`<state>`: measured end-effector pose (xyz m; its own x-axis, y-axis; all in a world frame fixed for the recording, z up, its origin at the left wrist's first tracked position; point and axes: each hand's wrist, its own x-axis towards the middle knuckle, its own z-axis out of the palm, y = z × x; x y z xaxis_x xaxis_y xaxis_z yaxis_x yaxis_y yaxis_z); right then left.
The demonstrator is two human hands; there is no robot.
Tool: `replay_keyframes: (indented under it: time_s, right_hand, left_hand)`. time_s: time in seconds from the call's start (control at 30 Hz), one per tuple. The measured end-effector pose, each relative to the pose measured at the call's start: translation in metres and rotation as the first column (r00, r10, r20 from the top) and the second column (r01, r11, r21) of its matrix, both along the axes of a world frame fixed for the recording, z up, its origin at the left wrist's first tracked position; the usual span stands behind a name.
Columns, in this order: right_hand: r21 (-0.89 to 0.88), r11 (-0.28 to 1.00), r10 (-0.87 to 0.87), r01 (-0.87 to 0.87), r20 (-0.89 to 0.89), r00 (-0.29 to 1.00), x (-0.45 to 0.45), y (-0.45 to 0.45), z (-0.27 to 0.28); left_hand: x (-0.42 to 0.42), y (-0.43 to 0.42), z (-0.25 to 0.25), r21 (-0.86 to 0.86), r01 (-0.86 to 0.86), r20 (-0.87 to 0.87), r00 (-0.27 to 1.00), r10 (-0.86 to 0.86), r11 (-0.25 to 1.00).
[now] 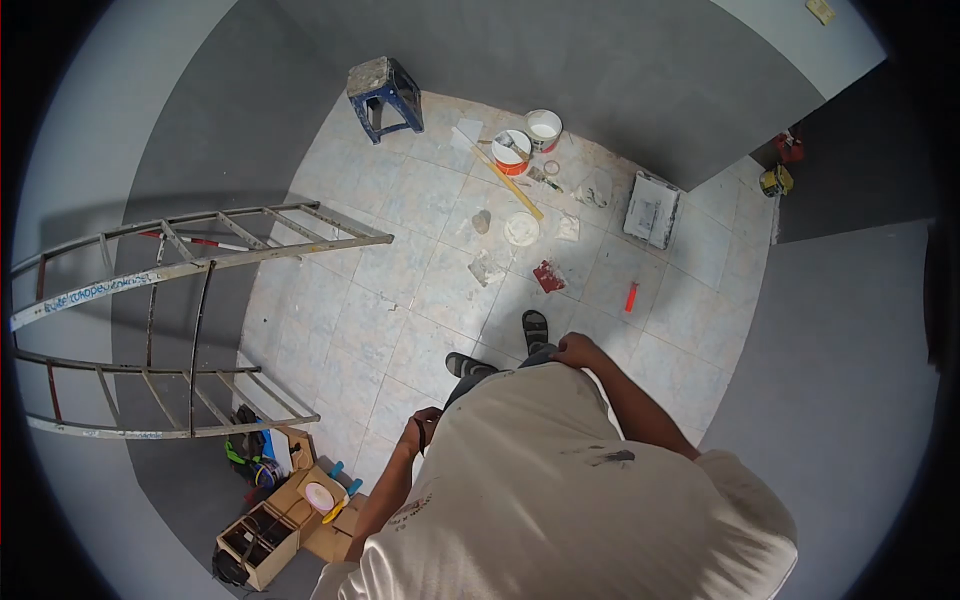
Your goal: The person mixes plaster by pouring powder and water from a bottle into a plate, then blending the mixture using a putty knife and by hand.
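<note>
My left hand [424,424] is at my left hip beside the dark trousers [462,386], its fingers mostly hidden. On the other side, my right hand [577,352] lies against the right thigh with its fingers curled in; whatever they hold, if anything, is hidden. Ahead of my sandals [536,326] a red paint-smeared piece [549,276] lies on the tiles. A red-handled tool [631,297] is on the floor to the right of it. Farther off are a white round lid [521,229] and a long yellowish stick [512,187].
A metal ladder [200,268] reaches in from the left. Against the far wall stand a blue stool [388,100], an orange-and-white bucket [511,165] and a white bucket [543,130]. A paint tray [652,208] sits right. Cardboard [325,541] and a tool box [258,545] lie lower left.
</note>
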<state>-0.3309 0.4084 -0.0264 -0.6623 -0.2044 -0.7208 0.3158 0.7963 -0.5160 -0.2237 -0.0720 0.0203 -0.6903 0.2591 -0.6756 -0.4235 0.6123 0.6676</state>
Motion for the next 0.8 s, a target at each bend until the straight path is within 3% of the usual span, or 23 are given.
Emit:
replay_keyframes:
  time_s: [0.03, 0.1, 0.13, 0.17, 0.2, 0.23, 0.37, 0.47, 0.6, 0.63, 0.67, 0.7, 0.77, 0.8]
  right_hand:
    - [-0.008, 1.000, -0.025, 0.025, -0.020, 0.999, 0.004, 0.002, -0.001]
    - [0.004, 0.998, -0.062, 0.062, -0.005, 0.998, 0.019, 0.006, -0.005]
    - [0.021, 0.998, -0.051, 0.052, -0.044, 0.998, 0.023, 0.012, -0.011]
    - [0.039, 0.998, -0.037, 0.040, -0.078, 0.996, 0.029, 0.018, -0.016]
    - [0.037, 0.999, -0.035, 0.038, -0.075, 0.997, 0.034, 0.024, -0.015]
    - [-0.014, 0.994, -0.106, 0.106, -0.078, 0.991, 0.036, 0.033, -0.011]
    - [-0.092, 0.968, -0.240, 0.234, -0.059, 0.969, 0.039, 0.052, -0.010]
    - [-0.079, 0.971, -0.230, 0.226, -0.040, 0.972, 0.046, 0.055, -0.046]
    - [-0.157, 0.971, -0.190, 0.181, -0.042, 0.981, 0.058, 0.068, 0.002]
    - [-0.157, 0.972, -0.182, 0.174, -0.037, 0.983, 0.055, 0.073, 0.010]
    - [-0.166, 0.964, -0.199, 0.208, 0.068, 0.978, 0.054, 0.076, 0.018]
    - [-0.171, 0.953, -0.219, 0.249, 0.173, 0.960, 0.052, 0.074, 0.023]
    - [-0.144, 0.956, -0.228, 0.255, 0.182, 0.957, 0.036, 0.058, 0.019]
    - [-0.119, 0.958, -0.238, 0.262, 0.181, 0.954, 0.035, 0.049, 0.014]
  left_hand:
    - [0.005, 0.007, -0.009, -0.146, 0.097, -0.116, 0.987, -0.114, 0.985]
    - [0.028, 0.027, -0.017, 0.077, -0.132, -0.175, 0.974, 0.144, 0.988]
    - [0.029, 0.036, -0.008, 0.044, -0.187, -0.066, 0.980, 0.189, 0.981]
    - [0.037, 0.051, 0.000, 0.185, -0.509, 0.188, 0.858, 0.478, 0.841]
    - [0.040, 0.062, 0.004, 0.203, -0.657, 0.302, 0.747, 0.592, 0.726]
    - [0.048, 0.070, 0.006, 0.190, -0.694, 0.326, 0.712, 0.623, 0.694]
    - [0.057, 0.077, 0.033, 0.152, -0.404, 0.118, 0.913, 0.390, 0.902]
    - [0.030, 0.089, 0.042, 0.127, -0.229, -0.042, 0.971, 0.236, 0.965]
    - [-0.003, 0.117, 0.030, 0.180, -0.455, 0.041, 0.889, 0.456, 0.872]
    - [-0.010, 0.114, 0.031, -0.009, -0.163, -0.156, 0.975, 0.160, 0.987]
    - [-0.016, 0.113, 0.030, -0.248, 0.120, -0.275, 0.943, -0.189, 0.961]
    - [-0.023, 0.118, 0.034, -0.250, 0.123, -0.269, 0.944, -0.191, 0.960]
    - [-0.028, 0.133, 0.048, -0.256, 0.096, 0.051, 0.995, -0.086, 0.962]
    - [-0.033, 0.133, 0.054, -0.259, 0.111, 0.062, 0.993, -0.098, 0.960]
